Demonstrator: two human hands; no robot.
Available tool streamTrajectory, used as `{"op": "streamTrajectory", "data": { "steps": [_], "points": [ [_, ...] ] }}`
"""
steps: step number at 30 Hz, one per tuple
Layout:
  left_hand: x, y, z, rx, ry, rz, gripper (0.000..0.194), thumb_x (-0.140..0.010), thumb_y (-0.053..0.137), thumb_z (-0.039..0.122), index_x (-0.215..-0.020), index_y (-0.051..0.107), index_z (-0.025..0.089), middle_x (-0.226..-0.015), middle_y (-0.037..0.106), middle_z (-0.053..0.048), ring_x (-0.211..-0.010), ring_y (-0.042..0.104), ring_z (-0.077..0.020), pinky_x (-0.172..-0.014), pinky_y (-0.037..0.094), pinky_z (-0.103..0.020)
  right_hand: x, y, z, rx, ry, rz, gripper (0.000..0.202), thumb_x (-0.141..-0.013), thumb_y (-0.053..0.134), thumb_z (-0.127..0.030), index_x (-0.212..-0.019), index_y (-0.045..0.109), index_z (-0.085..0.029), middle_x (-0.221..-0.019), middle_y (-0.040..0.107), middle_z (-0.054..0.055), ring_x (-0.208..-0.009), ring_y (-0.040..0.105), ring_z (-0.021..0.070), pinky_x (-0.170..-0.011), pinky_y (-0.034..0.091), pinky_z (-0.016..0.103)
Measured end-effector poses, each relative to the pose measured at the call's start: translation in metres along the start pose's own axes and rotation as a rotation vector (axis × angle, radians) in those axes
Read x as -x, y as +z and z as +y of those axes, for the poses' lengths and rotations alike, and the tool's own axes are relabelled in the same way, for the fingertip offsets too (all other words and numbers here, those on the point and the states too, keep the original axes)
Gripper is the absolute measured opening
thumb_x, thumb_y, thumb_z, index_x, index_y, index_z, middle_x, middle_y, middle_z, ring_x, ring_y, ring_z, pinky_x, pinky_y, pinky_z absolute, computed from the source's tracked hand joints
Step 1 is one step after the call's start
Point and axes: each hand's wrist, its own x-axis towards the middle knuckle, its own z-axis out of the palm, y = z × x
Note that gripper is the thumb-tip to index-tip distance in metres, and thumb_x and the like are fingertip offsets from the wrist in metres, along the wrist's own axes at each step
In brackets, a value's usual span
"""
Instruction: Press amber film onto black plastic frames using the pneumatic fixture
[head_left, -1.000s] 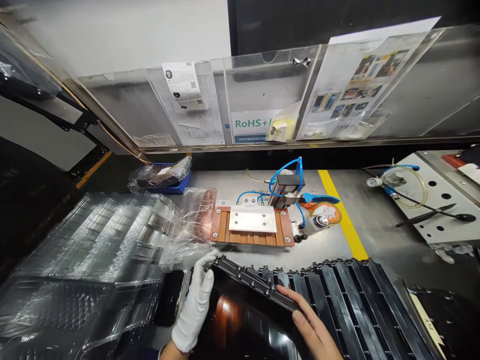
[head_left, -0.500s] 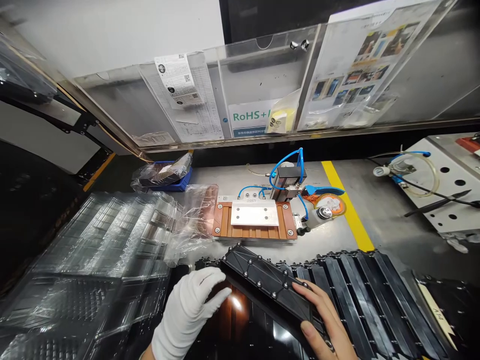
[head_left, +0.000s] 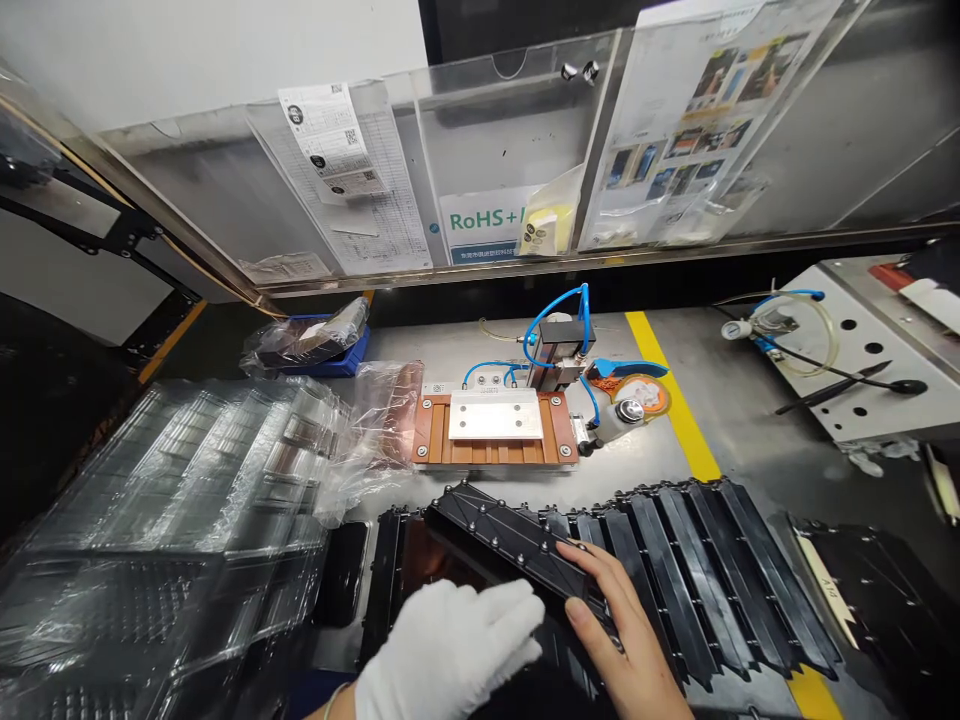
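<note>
A long black plastic part [head_left: 510, 532] with several screws along its top is tilted over the front of the table. My right hand [head_left: 626, 635], bare, grips its right end between thumb and fingers. Against its lower side lies my left hand [head_left: 457, 645] in a white glove, fingers stretched out and pointing right. Whether the glove touches the part is hard to tell. Under and beside the hands lie more black parts [head_left: 679, 575] in a row.
Behind the hands stands an orange-brown fixture [head_left: 431, 435] with a silver block and blue air tubes. Clear plastic trays [head_left: 187, 480] are stacked at the left. A white perforated box [head_left: 855, 345] is at the right, a blue bin [head_left: 352, 357] at the back left.
My left hand has moved right and down from the part's left end to along its lower side, its fingers now stretched out. The view has shifted slightly right.
</note>
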Motion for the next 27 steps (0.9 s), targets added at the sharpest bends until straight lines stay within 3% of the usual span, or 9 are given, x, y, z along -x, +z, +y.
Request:
{"op": "streamTrajectory", "data": {
  "steps": [5,9,15,22,27],
  "points": [
    [-0.015,0.026,0.026,-0.082,-0.021,-0.124,0.008,-0.087,0.055,0.017,-0.094,0.057,0.02,-0.073,0.068,0.001,-0.05,0.064,-0.0168,-0.04,0.039,-0.025,-0.001,0.004,0.004,0.048,-0.048,-0.028,0.045,-0.088,0.051,-0.056,-0.125,0.059,-0.033,-0.139,0.05,0.007,-0.133,0.042,0.0306,-0.112,0.035,0.049],
    [-0.02,0.039,0.031,-0.101,-0.047,-0.262,0.01,-0.083,0.059,0.014,-0.093,0.061,0.016,-0.075,0.071,-0.005,-0.051,0.067,-0.0205,-0.041,0.049,-0.026,0.0,0.004,0.008,0.081,-0.097,-0.028,0.044,-0.087,0.053,-0.054,-0.125,0.06,-0.033,-0.136,0.052,0.007,-0.131,0.045,0.0314,-0.111,0.037,0.049],
    [-0.017,0.025,0.01,-0.068,-0.071,-0.214,0.044,-0.085,0.056,0.01,-0.127,0.052,0.017,-0.103,0.073,-0.01,-0.07,0.073,-0.0244,-0.049,0.056,-0.03,0.003,-0.003,0.013,0.102,-0.05,-0.066,0.046,-0.086,0.054,-0.054,-0.128,0.059,-0.036,-0.139,0.05,0.006,-0.133,0.043,0.0312,-0.111,0.037,0.048],
    [0.0,0.02,-0.019,-0.008,-0.112,-0.197,0.04,-0.085,0.058,0.021,-0.125,0.053,0.021,-0.101,0.074,-0.002,-0.06,0.069,-0.021,-0.051,0.054,-0.032,0.006,-0.01,0.014,0.117,0.016,-0.158,0.049,-0.086,0.051,-0.058,-0.132,0.054,-0.04,-0.146,0.042,0.005,-0.138,0.035,0.0328,-0.115,0.026,0.056],
    [0.001,0.023,-0.015,-0.183,-0.112,-0.186,0.023,-0.083,0.051,0.004,-0.098,0.063,0.018,-0.075,0.069,-0.004,-0.061,0.065,-0.0226,-0.053,0.051,-0.034,0.002,-0.002,-0.007,0.032,0.027,-0.102,0.046,-0.088,0.047,-0.059,-0.127,0.057,-0.037,-0.14,0.046,0.005,-0.137,0.035,0.0303,-0.116,0.022,0.055]
  ]
}}
